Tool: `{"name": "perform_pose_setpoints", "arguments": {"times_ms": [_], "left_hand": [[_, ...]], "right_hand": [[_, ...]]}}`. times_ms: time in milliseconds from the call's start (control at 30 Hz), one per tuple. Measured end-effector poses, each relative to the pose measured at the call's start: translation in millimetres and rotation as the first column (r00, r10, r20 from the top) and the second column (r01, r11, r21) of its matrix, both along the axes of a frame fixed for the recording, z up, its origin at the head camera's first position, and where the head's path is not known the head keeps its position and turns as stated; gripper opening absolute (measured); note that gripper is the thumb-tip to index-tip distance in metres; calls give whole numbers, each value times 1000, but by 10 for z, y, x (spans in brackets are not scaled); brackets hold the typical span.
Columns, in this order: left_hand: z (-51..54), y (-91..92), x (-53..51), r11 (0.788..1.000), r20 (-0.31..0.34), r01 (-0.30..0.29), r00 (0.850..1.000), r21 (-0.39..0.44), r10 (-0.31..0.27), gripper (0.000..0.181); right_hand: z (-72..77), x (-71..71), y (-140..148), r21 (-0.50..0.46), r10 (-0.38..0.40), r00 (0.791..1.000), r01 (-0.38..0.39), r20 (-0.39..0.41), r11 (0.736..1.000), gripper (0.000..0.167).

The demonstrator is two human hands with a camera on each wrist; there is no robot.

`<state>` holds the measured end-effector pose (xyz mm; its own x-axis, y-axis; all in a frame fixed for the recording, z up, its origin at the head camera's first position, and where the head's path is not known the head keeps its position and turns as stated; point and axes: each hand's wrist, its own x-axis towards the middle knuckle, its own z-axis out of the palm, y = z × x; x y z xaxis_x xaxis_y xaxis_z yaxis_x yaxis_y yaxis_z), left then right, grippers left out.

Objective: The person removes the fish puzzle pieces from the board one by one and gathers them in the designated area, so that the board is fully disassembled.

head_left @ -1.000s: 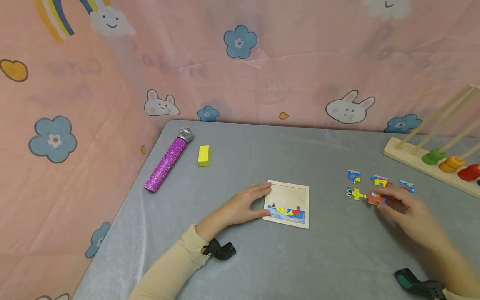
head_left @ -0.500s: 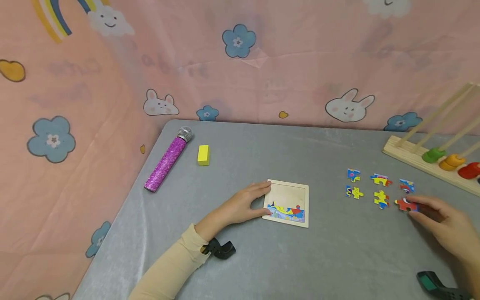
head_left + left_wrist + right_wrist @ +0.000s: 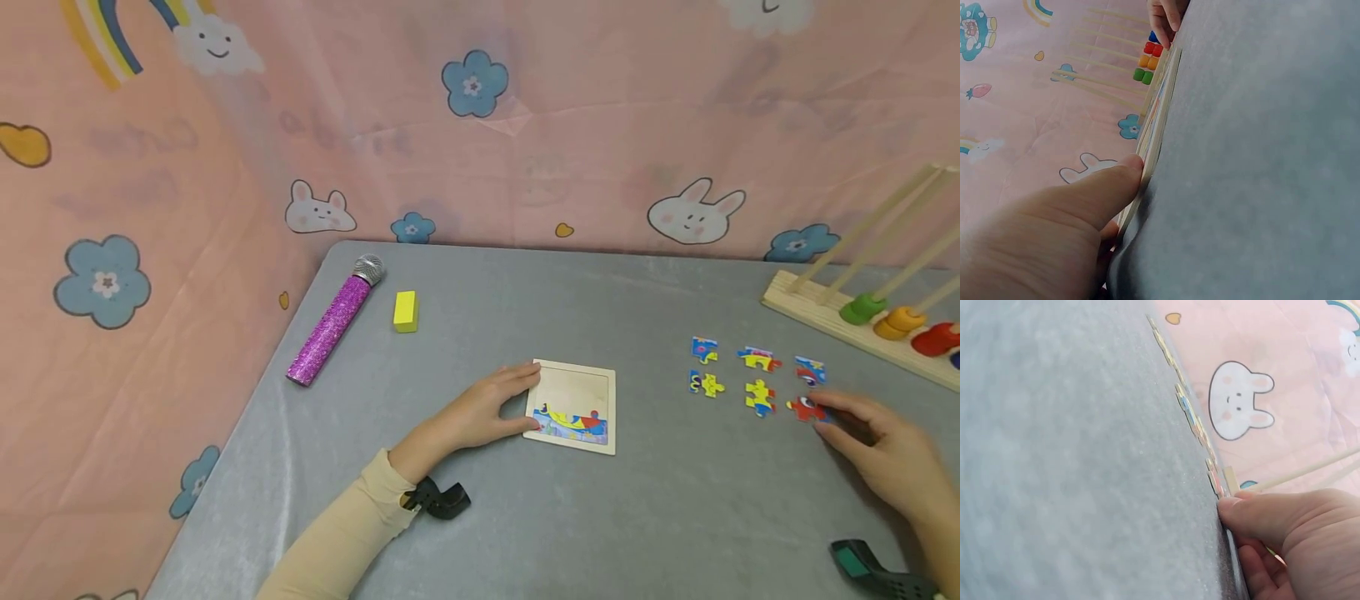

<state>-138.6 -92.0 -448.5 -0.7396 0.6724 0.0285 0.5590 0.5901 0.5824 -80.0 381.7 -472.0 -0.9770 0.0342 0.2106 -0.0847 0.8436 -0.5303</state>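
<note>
In the head view, my left hand (image 3: 480, 410) holds the left edge of a square wooden puzzle board (image 3: 573, 385), thumb low and fingers at the upper corner. Fitted pieces fill the board's lower strip; bare wood shows above. The left wrist view has the thumb (image 3: 1107, 190) against the board's rim (image 3: 1163, 119). Over at the right, my right hand (image 3: 892, 454) pinches a red puzzle piece (image 3: 804, 408) between thumb and fingers, at table level. Beside it lie several loose pieces in two rows, among them a yellow one (image 3: 760, 397) and a blue-and-red one (image 3: 810, 370).
A purple glitter microphone (image 3: 330, 329) and a yellow block (image 3: 406, 312) lie on the grey table (image 3: 480, 300) at the left. A wooden rod stand (image 3: 832, 321) with coloured beads stands at the back right. Pink patterned cloth (image 3: 600, 125) hangs behind.
My right hand moved right with the red piece, away from the yellow piece, which now shows uncovered, and stopped below the blue-and-red piece. The left hand and board stay put.
</note>
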Motion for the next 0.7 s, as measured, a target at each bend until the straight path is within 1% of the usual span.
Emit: {"name": "perform_pose_setpoints", "arguments": {"times_ms": [100, 233, 367, 467, 600, 700], "left_hand": [[5, 2, -3, 1000, -11, 4, 1000, -9, -4, 70], [9, -8, 2, 1000, -17, 11, 1000, -22, -12, 68], [19, -33, 25, 999, -22, 18, 1000, -30, -19, 65], [32, -56, 53, 999, -34, 28, 999, -33, -29, 60], [53, -81, 99, 998, -84, 49, 995, -41, -52, 54], [59, -89, 136, 997, -115, 61, 991, -47, -66, 55]], "right_hand": [[0, 1, -18, 26, -39, 999, 38, 15, 999, 40], [-12, -2, -37, 33, -72, 997, 71, 25, 997, 44], [-41, -7, -44, 26, -90, 996, 89, 18, 996, 44], [-59, -9, -45, 6, -88, 996, 88, 5, 996, 45], [-63, -12, -37, -40, -81, 997, 80, -4, 996, 46], [-58, -10, -16, -68, -84, 996, 83, -19, 994, 45]]}}
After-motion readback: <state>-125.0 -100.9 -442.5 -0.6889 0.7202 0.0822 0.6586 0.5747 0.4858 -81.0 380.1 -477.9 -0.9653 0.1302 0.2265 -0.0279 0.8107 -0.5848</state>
